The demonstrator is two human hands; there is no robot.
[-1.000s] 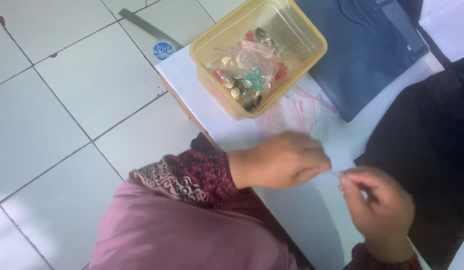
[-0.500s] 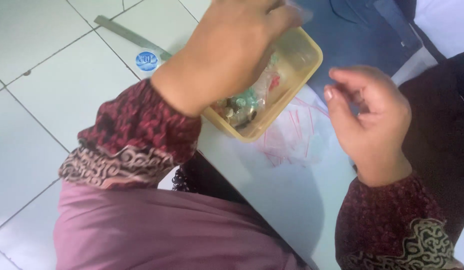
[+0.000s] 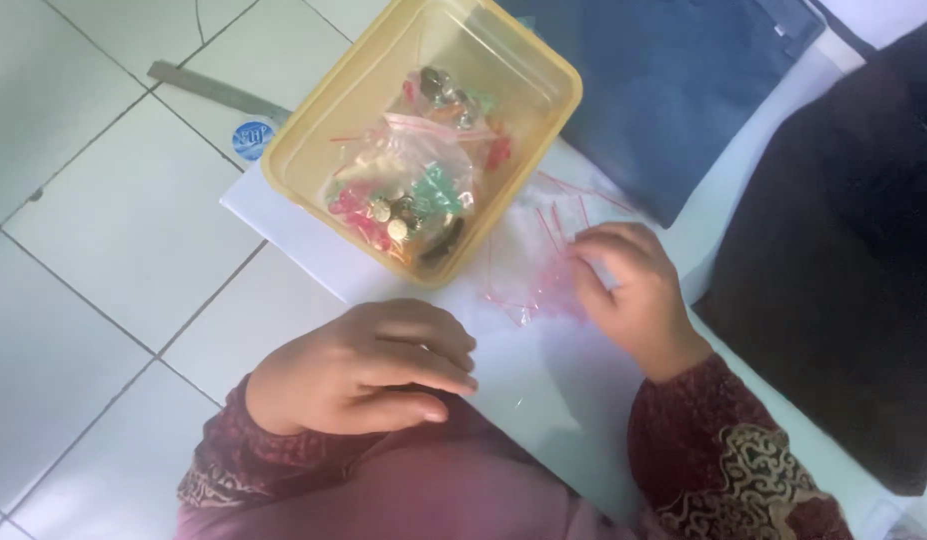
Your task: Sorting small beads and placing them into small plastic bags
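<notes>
My left hand [image 3: 368, 370] rests on the near edge of a white sheet [image 3: 543, 380], fingers loosely curled together, and I see nothing in it. My right hand [image 3: 628, 285] lies further right with its fingertips on a small pile of clear zip bags with red strips [image 3: 528, 265]. Just beyond both hands stands a yellow plastic tub [image 3: 293, 190] holding clear bags of small green, red and gold beads and buttons [image 3: 408, 185].
Blue fabric [image 3: 673, 90] lies behind the tub and dark cloth [image 3: 843, 260] to the right. A grey flat tool [image 3: 213, 90] and a round blue sticker [image 3: 251, 140] sit on the white tiled floor [image 3: 93, 250] at left.
My left hand has drawn back from over the tub to the sheet's near edge. My right hand has lowered onto the zip bags.
</notes>
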